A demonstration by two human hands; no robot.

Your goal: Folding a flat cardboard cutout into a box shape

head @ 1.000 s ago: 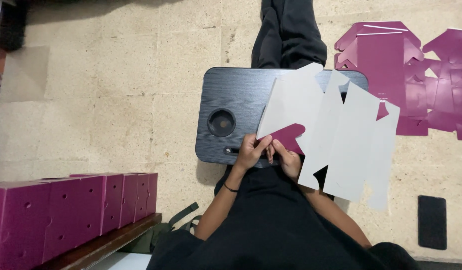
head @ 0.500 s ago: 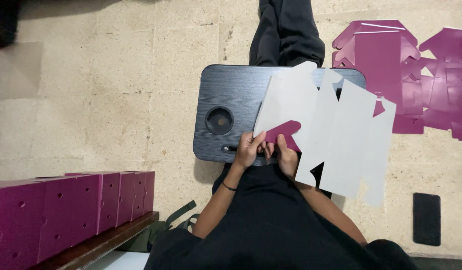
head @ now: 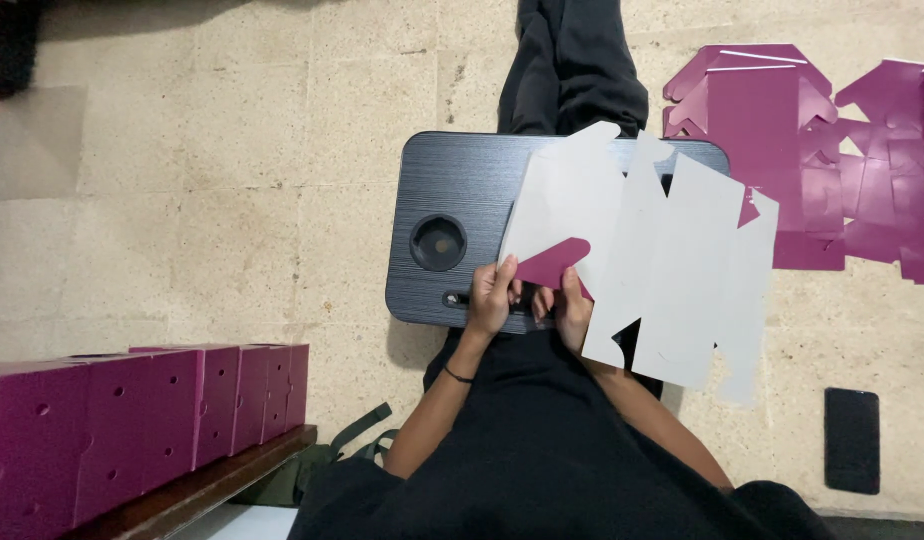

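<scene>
Beige stone floor [head: 232,200] fills the scene, with a dark lap desk [head: 462,190] at its centre. Over the desk's right half lies a flat die-cut carton blank [head: 662,270], grey side up, spreading toward three o'clock. At its lower left corner a magenta flap [head: 552,265] is folded over; the left hand [head: 490,298] pinches it from nine o'clock, fingers curled on its edge. The right hand [head: 572,312] grips the blank's near edge at six o'clock of the flap. More flat magenta blanks [head: 802,130] lie at two o'clock, assembled magenta boxes [head: 132,420] at eight o'clock.
</scene>
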